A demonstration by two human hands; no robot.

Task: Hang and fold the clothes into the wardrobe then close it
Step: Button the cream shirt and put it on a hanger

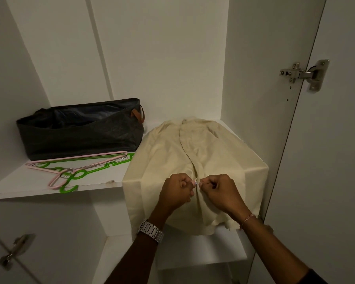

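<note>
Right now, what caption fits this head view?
Both hands, left hand and right hand, pinch the cream shirt on the wardrobe shelf.

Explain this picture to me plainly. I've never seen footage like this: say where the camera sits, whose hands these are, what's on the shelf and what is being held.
There is no machine here. A person wears the camera on their head, so the one picture looks forward and down at their own two hands inside an open wardrobe. The left hand with the wristwatch and the right hand each pinch the front opening of a cream shirt, close together, as if fastening it. The shirt lies on the white shelf and hangs over its front edge. Left of it lie pink and green hangers, and behind them a dark fabric bag. A door hinge shows at the right.
</note>
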